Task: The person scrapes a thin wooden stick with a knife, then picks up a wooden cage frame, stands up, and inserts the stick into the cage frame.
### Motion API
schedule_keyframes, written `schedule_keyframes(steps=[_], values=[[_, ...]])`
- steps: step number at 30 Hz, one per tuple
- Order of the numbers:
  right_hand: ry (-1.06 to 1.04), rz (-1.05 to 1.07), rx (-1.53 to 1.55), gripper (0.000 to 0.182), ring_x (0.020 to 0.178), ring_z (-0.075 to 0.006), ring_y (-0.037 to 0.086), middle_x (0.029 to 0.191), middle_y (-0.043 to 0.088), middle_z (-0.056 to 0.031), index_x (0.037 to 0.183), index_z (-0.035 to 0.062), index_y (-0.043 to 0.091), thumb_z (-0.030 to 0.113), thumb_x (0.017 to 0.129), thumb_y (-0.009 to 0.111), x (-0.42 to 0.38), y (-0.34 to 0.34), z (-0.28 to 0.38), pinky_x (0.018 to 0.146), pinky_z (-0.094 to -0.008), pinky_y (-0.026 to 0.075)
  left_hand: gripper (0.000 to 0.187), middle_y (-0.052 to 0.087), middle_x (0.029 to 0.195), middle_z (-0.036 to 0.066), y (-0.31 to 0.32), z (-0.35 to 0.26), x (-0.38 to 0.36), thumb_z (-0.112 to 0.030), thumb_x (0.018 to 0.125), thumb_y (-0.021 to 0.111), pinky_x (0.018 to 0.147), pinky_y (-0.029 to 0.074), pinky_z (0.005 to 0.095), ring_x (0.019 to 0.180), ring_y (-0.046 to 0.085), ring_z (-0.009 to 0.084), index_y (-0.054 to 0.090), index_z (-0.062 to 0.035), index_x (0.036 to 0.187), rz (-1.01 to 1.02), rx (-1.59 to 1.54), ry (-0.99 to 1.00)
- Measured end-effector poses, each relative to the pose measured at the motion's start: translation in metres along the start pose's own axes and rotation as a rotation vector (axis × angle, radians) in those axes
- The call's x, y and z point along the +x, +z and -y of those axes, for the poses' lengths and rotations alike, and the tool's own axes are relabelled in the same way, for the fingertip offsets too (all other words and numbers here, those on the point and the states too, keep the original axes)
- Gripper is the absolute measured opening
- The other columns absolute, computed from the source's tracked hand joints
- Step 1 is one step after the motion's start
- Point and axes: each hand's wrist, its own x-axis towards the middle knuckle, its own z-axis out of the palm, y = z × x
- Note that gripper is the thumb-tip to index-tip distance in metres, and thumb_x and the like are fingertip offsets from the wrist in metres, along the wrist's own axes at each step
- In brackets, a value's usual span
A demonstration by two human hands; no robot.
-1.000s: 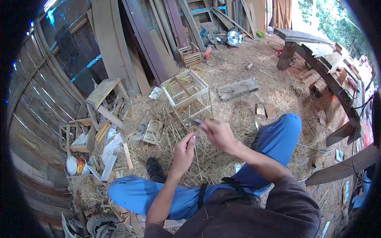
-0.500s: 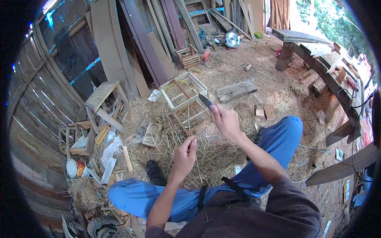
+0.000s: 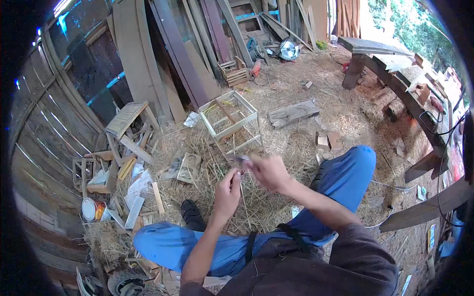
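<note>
A knife [image 3: 240, 159] is in my right hand [image 3: 271, 173], fingers wrapped round its handle, its dark blade smeared by motion. The blade points left and crosses just above the fingertips of my left hand [image 3: 228, 193]. That left hand is closed in a pinch, thumb uppermost; I cannot tell what it holds. Beyond both hands, a light wooden stool frame [image 3: 230, 130] stands on the straw-covered ground [image 3: 261, 204]. My bent knees in blue trousers [image 3: 348, 170] flank the hands.
At left stand a small wooden stool [image 3: 127, 118], wood scraps and a paint can [image 3: 94, 209]. A rough plank [image 3: 294, 113] lies ahead. Boards [image 3: 180, 54] lean on the back wall near a circular saw [image 3: 288, 49]. A heavy workbench [image 3: 402, 89] runs along the right.
My right hand has swung the knife down and to the left, from above the stool frame's edge to my left fingertips. The left hand has barely moved.
</note>
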Motion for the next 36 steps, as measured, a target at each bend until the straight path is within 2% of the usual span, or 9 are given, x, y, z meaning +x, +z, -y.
schedule_keyframes(steps=[4,8,13,16,22,25,29,33,36], values=[[0.262,-0.107,-0.036,0.018,0.05,-0.0353,0.059,0.06,0.06,-0.0171,0.093,0.0113,0.067,0.025,0.097,0.056,0.016,0.004,-0.024,0.047,-0.044,0.046,0.026,0.048,0.066,-0.002,-0.006,-0.011,-0.002,-0.023,0.101,0.051,0.056,0.037,0.0265,0.061,0.042,0.0054,0.062,0.0002,0.107,0.092,0.047,-0.066],[-0.016,0.025,-0.11,0.022,0.052,-0.0366,0.06,0.06,0.059,-0.018,0.091,0.0083,0.065,0.028,0.098,0.057,0.001,0.002,-0.004,0.046,-0.0433,0.046,0.027,0.052,0.068,0.003,0.0,0.001,0.002,-0.022,0.102,0.05,0.055,0.039,0.029,0.059,0.045,0.009,0.062,0.0013,0.106,0.009,-0.008,0.022],[0.139,-0.205,-0.045,0.027,0.048,-0.0375,0.058,0.055,0.057,-0.0166,0.086,0.0071,0.06,0.031,0.097,0.057,0.018,0.001,-0.025,0.044,-0.0454,0.042,0.027,0.048,0.069,-0.001,-0.005,-0.009,-0.003,-0.025,0.102,0.05,0.057,0.037,0.0269,0.064,0.042,0.0057,0.061,0.0001,0.105,0.098,0.064,-0.082],[-0.078,0.006,-0.079,0.026,0.049,-0.0374,0.058,0.055,0.057,-0.0169,0.085,0.0073,0.061,0.029,0.098,0.055,-0.005,-0.004,0.002,0.044,-0.0458,0.043,0.026,0.054,0.073,0.005,-0.005,-0.007,-0.003,-0.023,0.103,0.048,0.058,0.039,0.0301,0.063,0.045,0.0101,0.06,0.0006,0.104,0.083,0.026,-0.064],[0.111,-0.108,-0.019,0.025,0.051,-0.0373,0.059,0.057,0.057,-0.0152,0.083,0.0099,0.056,0.031,0.097,0.057,0.017,0.005,-0.026,0.047,-0.0461,0.044,0.027,0.054,0.074,0.002,-0.004,-0.01,-0.002,-0.022,0.103,0.047,0.061,0.038,0.0279,0.065,0.043,0.0093,0.06,0.0014,0.105,0.084,0.024,-0.06],[-0.115,0.027,-0.034,0.021,0.054,-0.0369,0.061,0.061,0.06,-0.016,0.089,0.0102,0.061,0.029,0.097,0.057,-0.004,0.004,-0.004,0.047,-0.0446,0.046,0.025,0.048,0.069,-0.002,-0.002,-0.004,0.0,-0.021,0.104,0.045,0.053,0.035,0.0257,0.058,0.04,0.0066,0.059,-0.0002,0.107,0.107,-0.156,-0.138],[0.182,-0.155,0.005,0.014,0.055,-0.0364,0.061,0.063,0.061,-0.0151,0.098,0.0118,0.065,0.024,0.096,0.059,0.023,0.001,-0.034,0.048,-0.0435,0.047,0.02,0.031,0.066,-0.007,-0.006,-0.009,-0.002,-0.024,0.104,0.044,0.043,0.021,0.0202,0.049,0.028,0.0025,0.053,-0.0073,0.111,0.291,-0.518,-0.346],[-0.072,-0.001,0.034,0.013,0.052,-0.0379,0.059,0.06,0.058,-0.0172,0.093,0.011,0.065,0.022,0.095,0.06,-0.002,-0.001,-0.009,0.047,-0.0443,0.045,0.018,0.029,0.066,-0.007,-0.005,-0.008,-0.001,-0.025,0.104,0.045,0.043,0.02,0.0199,0.05,0.027,0.0022,0.052,-0.008,0.105,0.267,-0.639,-0.383],[0.009,-0.078,0.073,0.013,0.052,-0.0381,0.059,0.059,0.057,-0.0175,0.09,0.0099,0.063,0.022,0.095,0.06,0.008,0.003,-0.015,0.047,-0.0446,0.045,0.017,0.029,0.066,-0.008,-0.009,-0.009,-0.001,-0.024,0.104,0.045,0.043,0.02,0.0196,0.049,0.028,0.002,0.052,-0.0085,0.105,0.271,-0.686,-0.407]])
